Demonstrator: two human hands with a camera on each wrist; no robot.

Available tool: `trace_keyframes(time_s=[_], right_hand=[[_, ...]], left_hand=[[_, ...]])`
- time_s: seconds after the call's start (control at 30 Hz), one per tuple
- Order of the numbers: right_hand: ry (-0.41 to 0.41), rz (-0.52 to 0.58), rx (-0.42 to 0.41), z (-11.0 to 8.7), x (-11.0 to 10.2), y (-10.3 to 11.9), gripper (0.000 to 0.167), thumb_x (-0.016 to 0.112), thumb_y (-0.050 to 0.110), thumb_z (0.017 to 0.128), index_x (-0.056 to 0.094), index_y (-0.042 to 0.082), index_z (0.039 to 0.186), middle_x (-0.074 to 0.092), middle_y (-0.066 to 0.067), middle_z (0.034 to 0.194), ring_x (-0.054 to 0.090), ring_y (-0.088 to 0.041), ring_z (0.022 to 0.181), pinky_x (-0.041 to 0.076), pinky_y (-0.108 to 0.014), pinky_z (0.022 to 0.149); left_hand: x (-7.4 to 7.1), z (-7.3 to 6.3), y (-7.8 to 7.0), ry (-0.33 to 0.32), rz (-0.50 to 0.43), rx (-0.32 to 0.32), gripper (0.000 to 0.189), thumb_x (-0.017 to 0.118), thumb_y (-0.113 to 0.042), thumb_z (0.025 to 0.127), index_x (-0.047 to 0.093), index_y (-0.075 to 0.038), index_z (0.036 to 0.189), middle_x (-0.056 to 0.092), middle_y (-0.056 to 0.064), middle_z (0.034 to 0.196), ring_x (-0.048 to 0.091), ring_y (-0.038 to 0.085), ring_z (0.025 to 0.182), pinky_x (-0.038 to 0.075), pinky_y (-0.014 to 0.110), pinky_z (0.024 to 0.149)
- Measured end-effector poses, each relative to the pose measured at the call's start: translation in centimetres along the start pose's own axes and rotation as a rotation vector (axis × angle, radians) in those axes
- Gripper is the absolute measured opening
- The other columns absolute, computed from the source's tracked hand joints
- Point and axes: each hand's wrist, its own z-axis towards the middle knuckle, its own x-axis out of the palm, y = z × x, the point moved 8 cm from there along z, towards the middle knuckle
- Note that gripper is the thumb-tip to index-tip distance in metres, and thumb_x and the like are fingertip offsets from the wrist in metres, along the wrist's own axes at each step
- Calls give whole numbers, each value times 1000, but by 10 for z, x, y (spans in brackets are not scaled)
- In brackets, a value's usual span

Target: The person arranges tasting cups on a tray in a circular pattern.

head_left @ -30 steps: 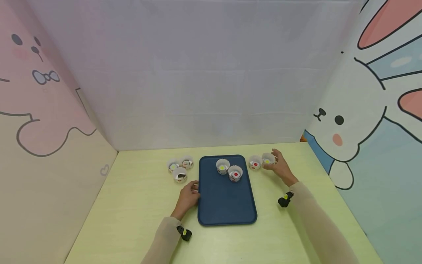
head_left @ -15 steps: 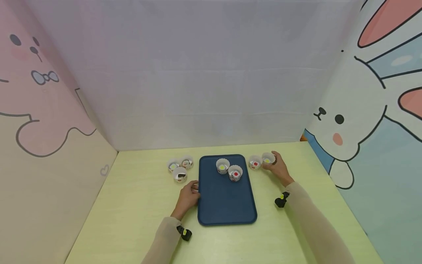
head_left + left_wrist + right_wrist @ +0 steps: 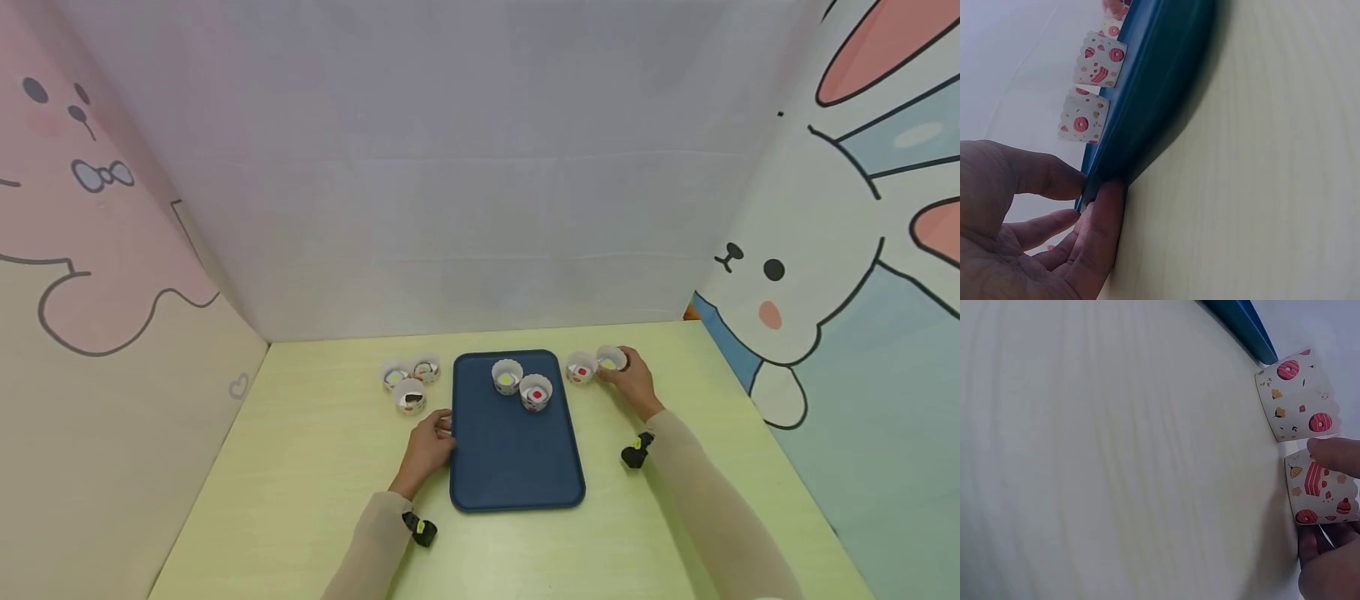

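My left hand (image 3: 426,452) pinches the left rim of a dark blue tray (image 3: 517,467), thumb at the rim and fingers against the outer wall in the left wrist view. Two scalloped paper cups stand at the tray's far end: one with a yellow piece inside (image 3: 507,379), one with a red piece inside (image 3: 536,394). Right of the tray, my right hand (image 3: 635,385) grips a paper cup (image 3: 1322,494) printed with cakes and donuts, a yellow piece in it. Close beside it stands another paper cup (image 3: 1300,397), holding a red piece.
Left of the tray, three more paper cups stand together: one with a dark piece (image 3: 410,397), one with a pale piece (image 3: 393,377) and another (image 3: 425,369) behind. A white back wall (image 3: 480,208) and printed side walls bound the pale yellow table (image 3: 315,483).
My right hand has closed in on the paper cup at the far right, its wrist drifting slightly left. The left hand, tray and other cups stay in place.
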Motion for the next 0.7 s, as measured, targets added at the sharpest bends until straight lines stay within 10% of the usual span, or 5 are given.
trace_keyframes(time_s=[0.7], right_hand=[[-42, -55, 48, -10, -12, 1, 68, 67, 33, 91, 38, 4, 146, 47, -24, 141, 52, -40, 120, 47, -50, 94]], left_hand=[[-1, -2, -2, 5, 1, 1, 56, 62, 2, 76, 59, -3, 131, 66, 14, 104, 66, 20, 86, 52, 31, 63]])
